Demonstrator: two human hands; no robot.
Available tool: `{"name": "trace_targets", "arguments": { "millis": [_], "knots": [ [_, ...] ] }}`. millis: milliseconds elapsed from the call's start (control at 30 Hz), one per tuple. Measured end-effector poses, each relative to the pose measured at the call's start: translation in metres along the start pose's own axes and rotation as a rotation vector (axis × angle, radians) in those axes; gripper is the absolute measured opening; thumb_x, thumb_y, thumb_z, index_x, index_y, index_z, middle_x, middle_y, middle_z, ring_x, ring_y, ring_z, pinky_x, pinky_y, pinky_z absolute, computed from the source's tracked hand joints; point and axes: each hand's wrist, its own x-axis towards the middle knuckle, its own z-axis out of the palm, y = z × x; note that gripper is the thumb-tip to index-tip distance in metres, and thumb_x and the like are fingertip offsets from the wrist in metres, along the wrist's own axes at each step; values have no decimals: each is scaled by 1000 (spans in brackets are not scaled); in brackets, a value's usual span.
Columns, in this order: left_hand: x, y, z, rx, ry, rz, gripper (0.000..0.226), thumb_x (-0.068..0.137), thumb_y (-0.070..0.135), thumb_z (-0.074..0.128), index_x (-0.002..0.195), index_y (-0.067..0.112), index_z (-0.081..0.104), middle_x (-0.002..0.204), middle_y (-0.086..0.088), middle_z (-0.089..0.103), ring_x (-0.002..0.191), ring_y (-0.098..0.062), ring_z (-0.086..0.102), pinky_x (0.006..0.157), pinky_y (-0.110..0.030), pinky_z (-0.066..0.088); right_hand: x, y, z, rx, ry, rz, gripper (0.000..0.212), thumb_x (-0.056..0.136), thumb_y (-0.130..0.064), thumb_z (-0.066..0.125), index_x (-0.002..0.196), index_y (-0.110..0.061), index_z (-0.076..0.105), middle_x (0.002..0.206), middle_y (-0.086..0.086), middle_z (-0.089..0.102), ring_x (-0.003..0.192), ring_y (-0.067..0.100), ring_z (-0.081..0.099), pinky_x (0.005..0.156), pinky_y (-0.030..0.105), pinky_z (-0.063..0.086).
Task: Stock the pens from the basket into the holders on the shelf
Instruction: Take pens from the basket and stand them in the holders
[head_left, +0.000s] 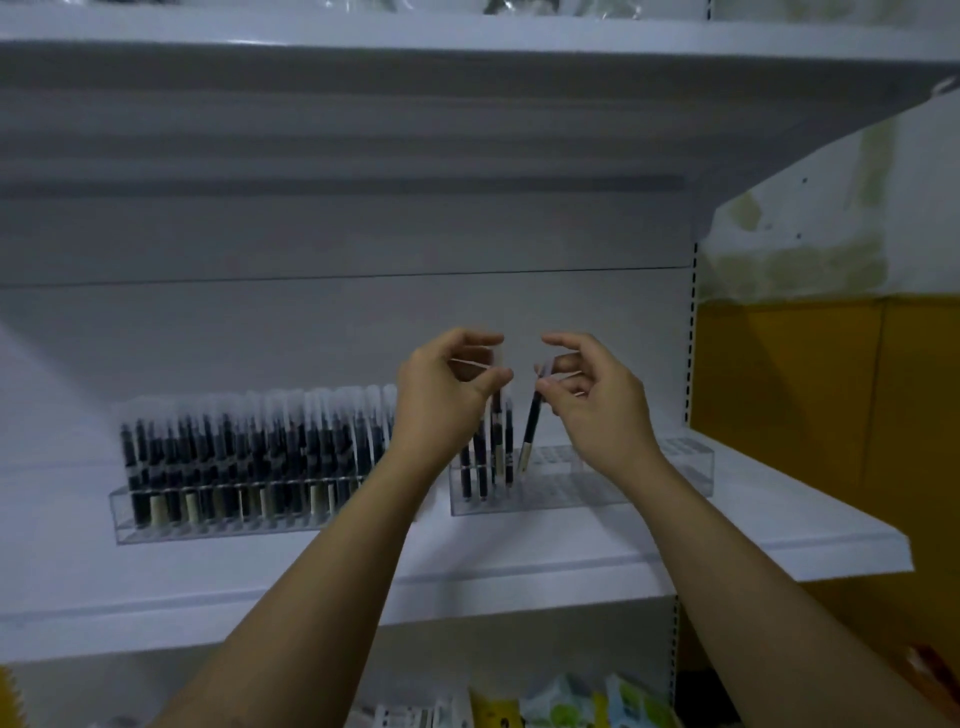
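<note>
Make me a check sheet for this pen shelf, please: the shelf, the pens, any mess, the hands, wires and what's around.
Surface: white shelf carries two clear holders.
Job's things: left holder is packed with pens. The right holder has a few at its left end, and its other slots are bare.
Clutter: nothing seen.
Grippers: left hand pinches the top of a standing pen. The right hand pinches a tilted pen, tip down at the right holder.
Cables: nothing seen.
Surroundings: upper shelf overhead, packaged goods below, yellow wall to the right.
</note>
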Motion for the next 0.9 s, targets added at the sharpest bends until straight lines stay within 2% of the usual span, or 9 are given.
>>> {"name": "trace_targets", "arguments": {
  "millis": [133,333,533,600,733,900],
  "knots": [
    [19,-7,2,12,29,43,23,80,19,76,99,28,66,91,9,68,85,-3,65,76,-19,56,18,12,4,14,36,4,38,88,-12,68,121,-28,58,96,-4,63,79,13,66,76,33,58],
    [38,-21,15,51,52,70,21,80,18,77,96,27,67,85,12,66,79,2,63,70,-9,51,35,26,19,26,43,0,38,88,-12,68,120,-30,59,92,-13,59,71,5,62,69,22,55],
    [43,-41,21,148,14,57,17,80,20,77,95,25,68,82,11,67,78,-2,64,70,-13,53,45,39,28,-24,2,-11,38,88,-13,69,118,-34,60,92,-16,58,70,-4,60,61,6,47],
    [43,-46,21,192,-8,56,14,82,22,76,93,25,68,81,10,67,76,-3,64,69,-12,52,44,41,31,-33,1,-19,38,88,-13,69,119,-33,60,91,-16,59,70,-5,60,61,5,47],
    [41,-53,22,281,-42,47,9,84,25,74,91,21,70,82,10,67,76,0,62,63,0,42,45,40,31,-29,-7,-20,39,87,-14,69,119,-33,60,93,-12,62,71,-3,61,63,6,48],
    [40,-57,22,349,-37,64,10,87,26,69,94,19,69,88,12,63,80,0,56,63,-2,35,41,39,30,-46,0,-46,38,87,-13,69,120,-31,61,91,-17,59,70,-8,59,61,2,45]
  ]
}}
